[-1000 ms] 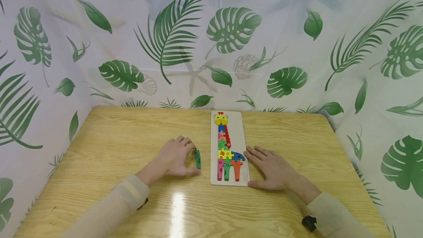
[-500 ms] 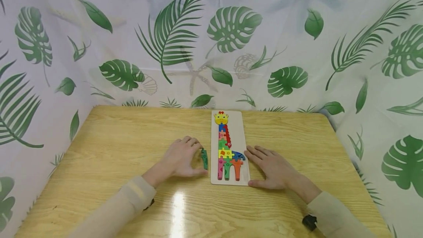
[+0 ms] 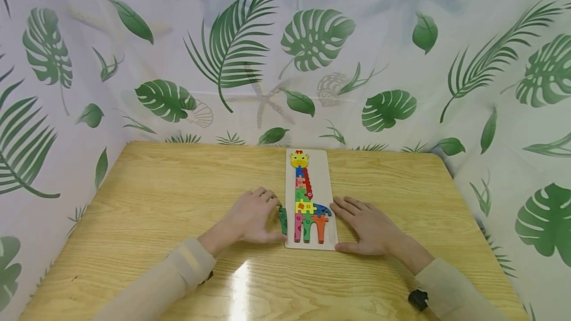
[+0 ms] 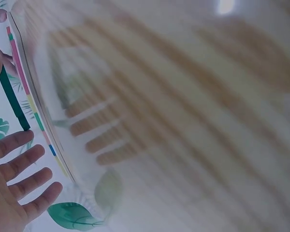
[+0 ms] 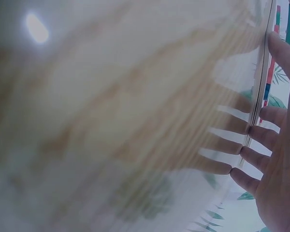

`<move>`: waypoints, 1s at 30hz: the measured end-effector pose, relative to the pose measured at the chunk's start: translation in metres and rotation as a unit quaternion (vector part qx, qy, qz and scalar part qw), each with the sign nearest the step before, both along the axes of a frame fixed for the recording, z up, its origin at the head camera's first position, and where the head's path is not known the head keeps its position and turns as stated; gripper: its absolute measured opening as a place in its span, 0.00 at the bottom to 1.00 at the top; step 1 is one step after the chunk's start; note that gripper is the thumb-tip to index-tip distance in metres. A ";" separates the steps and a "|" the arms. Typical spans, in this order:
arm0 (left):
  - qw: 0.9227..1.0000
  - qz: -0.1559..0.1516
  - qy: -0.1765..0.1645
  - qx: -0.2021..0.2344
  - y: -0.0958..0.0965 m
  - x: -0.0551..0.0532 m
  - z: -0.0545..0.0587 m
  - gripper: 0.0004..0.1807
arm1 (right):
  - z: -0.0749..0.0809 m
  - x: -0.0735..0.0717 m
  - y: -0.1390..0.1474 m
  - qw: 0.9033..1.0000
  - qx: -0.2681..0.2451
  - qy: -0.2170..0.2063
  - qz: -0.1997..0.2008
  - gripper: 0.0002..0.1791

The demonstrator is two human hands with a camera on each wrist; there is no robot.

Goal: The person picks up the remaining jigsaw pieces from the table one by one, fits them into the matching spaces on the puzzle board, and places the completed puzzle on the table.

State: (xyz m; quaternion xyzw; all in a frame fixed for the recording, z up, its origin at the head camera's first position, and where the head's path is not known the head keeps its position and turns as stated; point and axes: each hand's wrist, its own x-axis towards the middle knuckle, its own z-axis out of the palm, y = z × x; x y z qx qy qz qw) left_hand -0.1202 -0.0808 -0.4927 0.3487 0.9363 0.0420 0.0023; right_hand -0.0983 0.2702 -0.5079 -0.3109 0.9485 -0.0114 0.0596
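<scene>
In the head view my left hand pinches a dark green puzzle piece by its ends, between thumb and index finger. The left wrist view shows the same green piece held up off the board's face, the other fingers spread. The piece overlaps the left edge of a pale wooden giraffe puzzle board. On the board lie a yellow head, a red mane, coloured neck and body pieces, and pink, green and orange legs. My right hand rests with extended fingers along the board's right edge.
The board lies on a light wood-grain table with a shiny glare. A white curtain with green leaves surrounds the back and sides. A black band sits at the right wrist.
My left hand has moved right with the green puzzle piece, from beside the board to its left edge. The right hand has stayed in place.
</scene>
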 end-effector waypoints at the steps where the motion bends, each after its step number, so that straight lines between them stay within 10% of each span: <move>1: 1.000 -0.001 0.001 0.001 0.001 0.000 0.000 0.52 | 0.000 0.000 0.000 1.000 0.000 0.000 0.000 0.58; 30: 1.000 -0.018 -0.005 -0.024 0.037 0.004 0.004 0.48 | 0.000 0.001 -0.001 1.000 0.004 0.009 0.004 0.57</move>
